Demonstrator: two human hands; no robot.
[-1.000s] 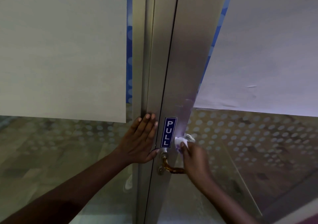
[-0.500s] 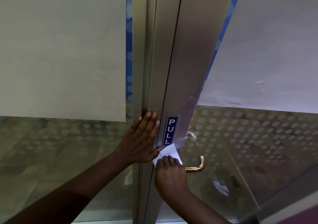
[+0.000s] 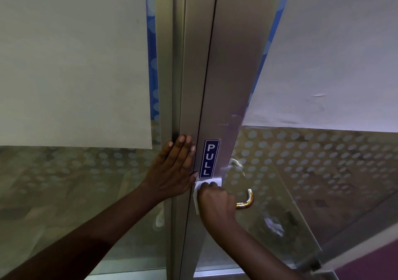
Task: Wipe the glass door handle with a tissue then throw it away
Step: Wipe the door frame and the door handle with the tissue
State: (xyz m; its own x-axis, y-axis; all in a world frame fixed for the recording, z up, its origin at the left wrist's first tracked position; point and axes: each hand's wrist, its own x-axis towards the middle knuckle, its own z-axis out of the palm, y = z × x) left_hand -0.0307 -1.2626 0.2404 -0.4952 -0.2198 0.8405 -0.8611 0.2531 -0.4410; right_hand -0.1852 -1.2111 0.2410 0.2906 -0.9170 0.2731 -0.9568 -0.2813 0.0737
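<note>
A brass lever handle [image 3: 247, 201] sticks out to the right of the metal door stile, its curved end showing past my knuckles. My right hand [image 3: 216, 202] is closed on a white tissue [image 3: 197, 190] and presses it against the stile at the handle's base, just under a blue PULL sign [image 3: 209, 158]. The handle's base is hidden under that hand. My left hand [image 3: 173, 168] lies flat with fingers together on the neighbouring frame, its thumb touching the tissue.
The glass door [image 3: 301, 172] on the right carries a dotted film and a pale paper sheet [image 3: 336, 53] above. Another sheet [image 3: 71, 64] covers the left pane. A second handle [image 3: 235, 164] shows through the glass. Floor edge lies bottom right.
My right hand with the tissue moved left from the outer end of the handle to its base on the stile, uncovering the curved brass end. My left hand stayed on the frame.
</note>
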